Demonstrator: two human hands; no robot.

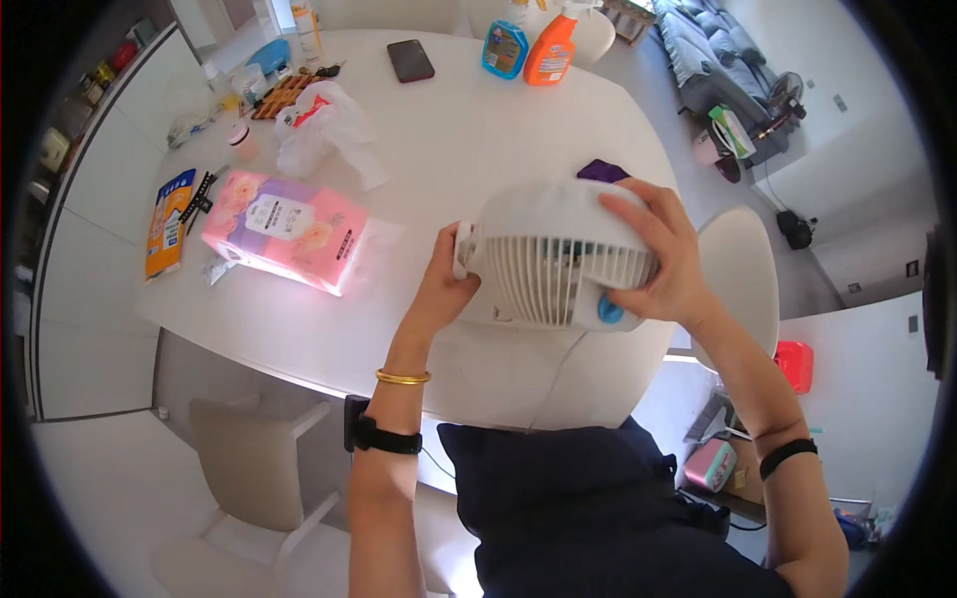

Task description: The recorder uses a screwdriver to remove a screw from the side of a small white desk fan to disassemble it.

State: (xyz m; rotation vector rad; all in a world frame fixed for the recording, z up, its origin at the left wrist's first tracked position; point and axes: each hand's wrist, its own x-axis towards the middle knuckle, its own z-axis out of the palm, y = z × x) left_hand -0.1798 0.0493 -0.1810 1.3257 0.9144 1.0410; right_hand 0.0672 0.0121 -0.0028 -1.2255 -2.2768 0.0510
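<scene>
A white electric fan (528,274) with a slatted housing is held between my two hands over the near right part of the white table (478,130). My left hand (441,284) grips a white part on the fan's left side, thumb toward me. My right hand (666,254) wraps the right side of the housing, fingers over the top and thumb near a blue knob (610,308). A thin white cord (558,379) runs down from the fan toward me. Just beyond the fan lies a dark purple cloth (603,170).
Left on the table are a pink tissue pack (289,229), an orange-and-blue packet (170,224) and a white plastic bag (324,130). Farther back lie a phone (411,61), a blue bottle (504,50) and an orange spray bottle (549,48). Chairs (740,289) stand around the table.
</scene>
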